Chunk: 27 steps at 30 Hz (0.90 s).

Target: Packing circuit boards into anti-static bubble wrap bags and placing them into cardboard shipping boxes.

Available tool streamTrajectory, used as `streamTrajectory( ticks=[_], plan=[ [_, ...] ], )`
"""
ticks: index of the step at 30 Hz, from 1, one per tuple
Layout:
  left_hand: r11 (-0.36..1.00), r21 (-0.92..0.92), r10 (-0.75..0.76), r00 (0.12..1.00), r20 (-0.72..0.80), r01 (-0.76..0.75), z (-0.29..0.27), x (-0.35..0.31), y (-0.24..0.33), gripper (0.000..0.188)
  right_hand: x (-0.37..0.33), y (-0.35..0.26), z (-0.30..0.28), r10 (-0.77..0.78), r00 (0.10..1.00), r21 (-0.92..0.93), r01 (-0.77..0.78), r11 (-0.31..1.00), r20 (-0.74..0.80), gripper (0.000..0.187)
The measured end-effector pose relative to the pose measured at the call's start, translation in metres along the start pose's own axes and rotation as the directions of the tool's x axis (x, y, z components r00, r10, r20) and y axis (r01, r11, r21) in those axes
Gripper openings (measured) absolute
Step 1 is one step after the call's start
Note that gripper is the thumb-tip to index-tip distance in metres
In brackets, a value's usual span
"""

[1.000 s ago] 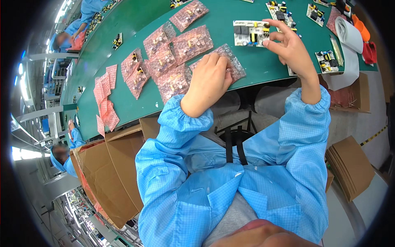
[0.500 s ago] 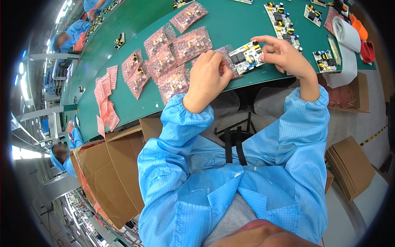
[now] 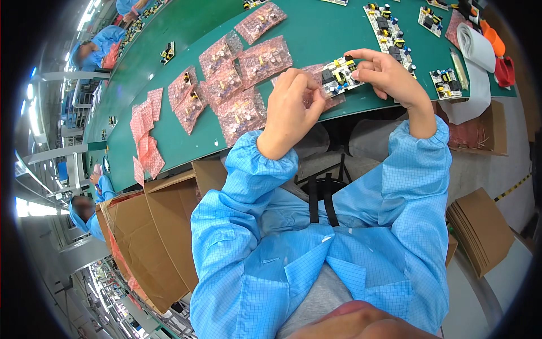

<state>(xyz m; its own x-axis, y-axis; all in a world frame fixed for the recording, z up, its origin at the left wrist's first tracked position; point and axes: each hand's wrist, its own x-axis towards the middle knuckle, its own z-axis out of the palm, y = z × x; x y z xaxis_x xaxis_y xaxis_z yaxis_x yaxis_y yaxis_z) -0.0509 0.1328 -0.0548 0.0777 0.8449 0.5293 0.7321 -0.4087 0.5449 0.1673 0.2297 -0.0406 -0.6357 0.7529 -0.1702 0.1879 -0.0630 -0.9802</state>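
Note:
A white circuit board (image 3: 345, 78) with black, yellow and blue parts is gripped at its right end by my right hand (image 3: 390, 78), thumb and index finger on its edges. My left hand (image 3: 291, 113) pinches a pink bubble-wrap bag (image 3: 334, 103) at the board's left end. The bag shows behind and below the board; how far the board sits inside it, I cannot tell. Left of my left hand lie several pink bubble-wrap bags with boards inside, among them a near one (image 3: 241, 116) and a far one (image 3: 261, 22).
Flat pink bubble-wrap pieces (image 3: 148, 152) lie at the green table's (image 3: 316, 31) left. Bare boards (image 3: 384, 31) stand in a row at the far right, beside a white foam roll (image 3: 477, 51). Cardboard boxes (image 3: 152, 226) stand below left. Other people in blue work farther left.
My left hand has shifted slightly right and the bag with it, so more of it shows beneath the board. The board has tilted and less of its left part shows.

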Motion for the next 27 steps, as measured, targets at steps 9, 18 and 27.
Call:
streamTrajectory(
  ticks=[9,18,27],
  plan=[
    [0.998,0.059,0.041,0.999,-0.036,-0.039,0.001,0.01,0.002,0.012,0.0,0.0,0.008,-0.028,0.999,-0.033,0.029,0.999,0.032,0.049],
    [1.0,-0.004,0.028,0.997,-0.066,-0.028,-0.001,0.01,-0.001,0.012,0.0,-0.001,0.009,-0.042,0.993,-0.026,0.045,0.999,0.107,0.046],
    [0.997,0.012,0.073,0.984,-0.164,-0.072,-0.001,0.015,-0.004,0.013,0.003,-0.003,0.019,-0.063,0.996,0.03,0.061,0.998,0.056,0.048]
  ],
)
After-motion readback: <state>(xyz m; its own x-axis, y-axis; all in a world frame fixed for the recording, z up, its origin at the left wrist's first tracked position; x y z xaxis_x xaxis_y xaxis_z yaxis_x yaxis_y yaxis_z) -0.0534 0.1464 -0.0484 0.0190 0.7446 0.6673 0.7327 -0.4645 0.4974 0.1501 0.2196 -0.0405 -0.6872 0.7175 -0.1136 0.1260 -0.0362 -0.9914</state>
